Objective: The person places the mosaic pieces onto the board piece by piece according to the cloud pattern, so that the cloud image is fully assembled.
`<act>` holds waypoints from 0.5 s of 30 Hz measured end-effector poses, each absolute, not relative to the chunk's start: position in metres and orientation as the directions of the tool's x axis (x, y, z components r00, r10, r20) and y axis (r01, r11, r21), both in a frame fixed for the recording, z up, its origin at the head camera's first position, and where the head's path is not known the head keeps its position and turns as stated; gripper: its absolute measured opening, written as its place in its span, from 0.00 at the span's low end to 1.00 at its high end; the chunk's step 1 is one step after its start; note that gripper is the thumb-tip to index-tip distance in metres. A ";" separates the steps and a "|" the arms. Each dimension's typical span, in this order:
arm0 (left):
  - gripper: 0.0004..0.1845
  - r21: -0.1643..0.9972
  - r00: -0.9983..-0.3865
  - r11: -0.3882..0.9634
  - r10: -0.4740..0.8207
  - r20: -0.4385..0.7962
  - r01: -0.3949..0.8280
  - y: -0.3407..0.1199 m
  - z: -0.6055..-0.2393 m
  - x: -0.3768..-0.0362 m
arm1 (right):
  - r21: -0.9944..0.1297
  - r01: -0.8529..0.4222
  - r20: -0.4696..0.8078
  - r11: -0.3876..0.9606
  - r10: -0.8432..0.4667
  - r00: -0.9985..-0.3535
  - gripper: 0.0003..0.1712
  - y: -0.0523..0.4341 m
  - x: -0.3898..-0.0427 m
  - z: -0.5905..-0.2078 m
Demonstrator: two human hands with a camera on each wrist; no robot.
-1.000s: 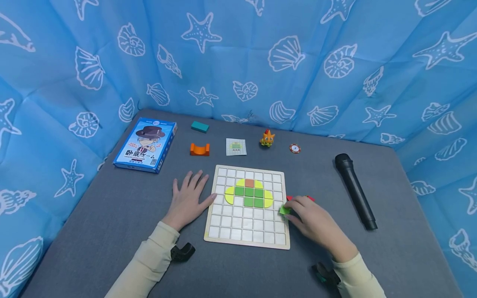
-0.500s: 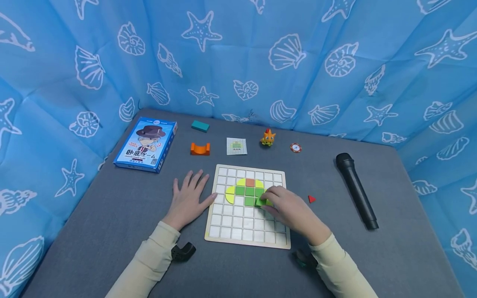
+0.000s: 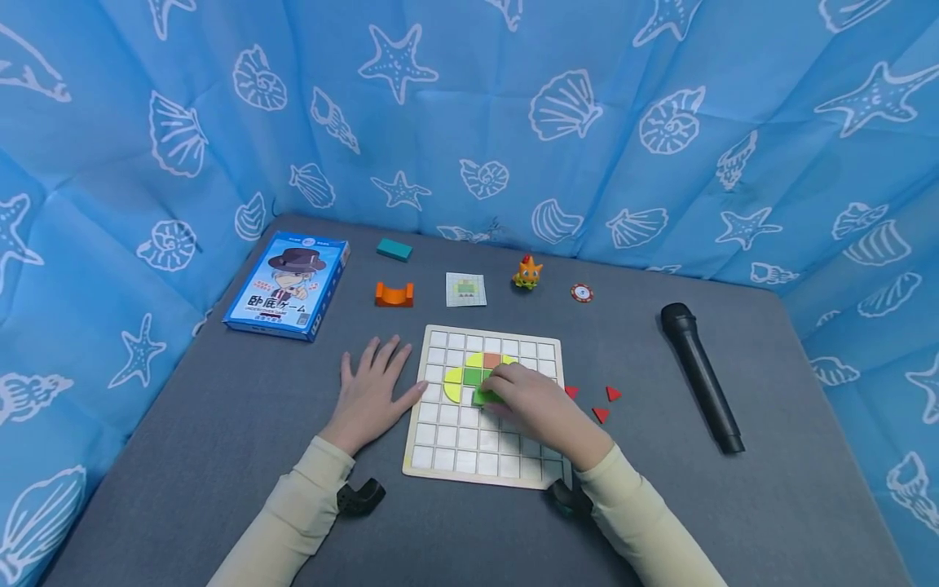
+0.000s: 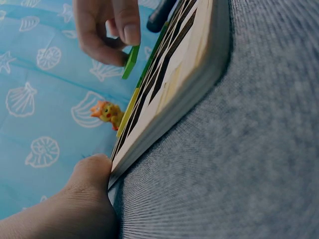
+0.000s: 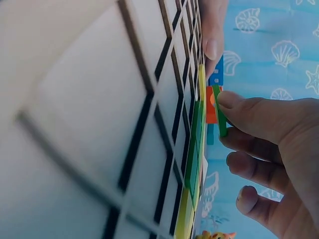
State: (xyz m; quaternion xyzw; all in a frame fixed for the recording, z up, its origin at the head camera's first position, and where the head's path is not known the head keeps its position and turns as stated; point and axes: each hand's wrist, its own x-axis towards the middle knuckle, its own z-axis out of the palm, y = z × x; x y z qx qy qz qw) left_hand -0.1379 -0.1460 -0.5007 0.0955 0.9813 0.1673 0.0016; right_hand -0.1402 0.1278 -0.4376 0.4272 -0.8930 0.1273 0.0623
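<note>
In the centre of the head view the right hand point(image 3: 539, 403) pinches a green square tile point(image 3: 481, 397) between thumb and fingertips, holding it tilted just above the wooden grid board point(image 3: 486, 473), at the lower left edge of the yellow-and-green tile pattern point(image 3: 469, 375) already laid there. The left hand point(image 3: 370, 395) lies flat with fingers spread on the grey tabletop point(image 3: 191, 440), its fingertips touching the board's left rim. To seat the tile well it should probably be levelled first, lined up with an empty cell beside the green squares, then lowered without nudging the neighbours; the left hand's brace against the rim helps. Three red triangle pieces point(image 3: 600, 403) lie right of the board, with a black microphone point(image 3: 700, 377) further right. Above the board sit a pattern card point(image 3: 465, 289), an orange arch block point(image 3: 394, 295), a teal block point(image 3: 394, 249), a small toy figure point(image 3: 526, 272), a round chip point(image 3: 581, 292) and a blue game box point(image 3: 288, 284); none of them crowds the board.
</note>
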 end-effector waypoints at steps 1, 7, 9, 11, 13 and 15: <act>0.40 0.328 -0.982 0.926 0.187 0.031 0.187 -0.146 -0.501 -0.138 | -0.170 -0.780 0.218 0.603 -0.749 -0.626 0.15 0.126 -0.141 -0.437; 0.40 0.326 -0.982 0.927 0.185 0.029 0.185 -0.146 -0.501 -0.138 | -0.141 -0.789 0.203 0.598 -0.763 -0.614 0.14 0.117 -0.143 -0.438; 0.40 0.322 -0.982 0.928 0.185 0.029 0.185 -0.146 -0.501 -0.138 | -0.136 -0.792 0.201 0.595 -0.767 -0.610 0.13 0.115 -0.143 -0.439; 0.40 0.321 -0.982 0.929 0.185 0.029 0.185 -0.146 -0.501 -0.138 | -0.131 -0.793 0.201 0.596 -0.767 -0.609 0.13 0.114 -0.143 -0.439; 0.40 0.320 -0.982 0.929 0.186 0.030 0.186 -0.146 -0.502 -0.138 | -0.133 -0.791 0.198 0.597 -0.766 -0.612 0.13 0.112 -0.143 -0.439; 0.40 0.320 -0.982 0.929 0.186 0.030 0.185 -0.147 -0.502 -0.138 | -0.136 -0.787 0.188 0.602 -0.764 -0.617 0.13 0.111 -0.143 -0.439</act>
